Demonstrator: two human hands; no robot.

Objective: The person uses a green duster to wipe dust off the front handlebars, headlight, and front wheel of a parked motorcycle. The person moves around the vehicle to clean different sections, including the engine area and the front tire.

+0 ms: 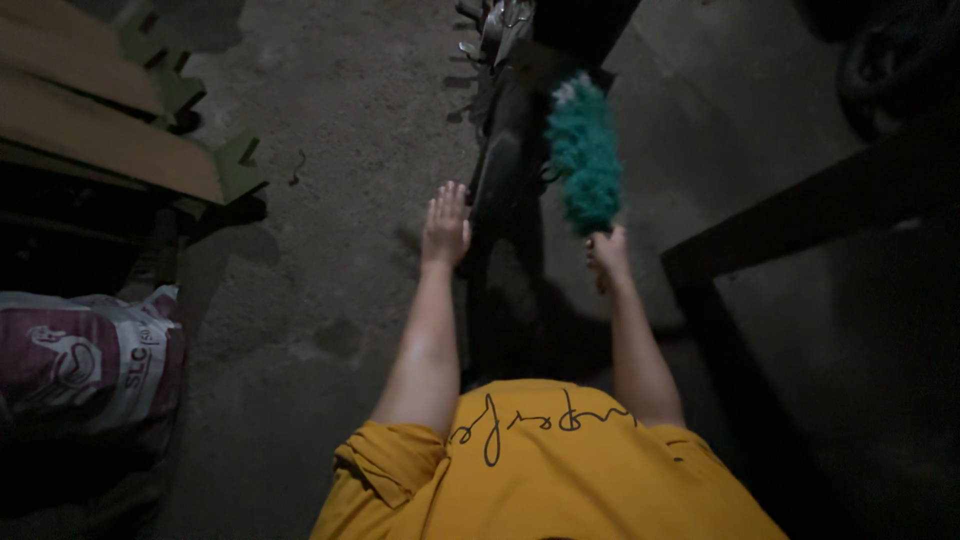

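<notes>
My right hand (607, 252) grips the handle of a fluffy teal duster (584, 152), whose head points away from me over a dark motorcycle (505, 150). The motorcycle stands lengthwise in front of me in deep shadow, so its details are hard to see. My left hand (446, 224) is stretched out flat with fingers together, at the left side of the motorcycle's dark body; whether it touches the bike I cannot tell. My yellow shirt fills the bottom of the view.
Wooden planks on green brackets (110, 130) lie at the upper left. A printed sack (90, 355) sits at the left edge. A dark table or frame (800, 215) stands at the right, above a bare concrete floor (340, 200).
</notes>
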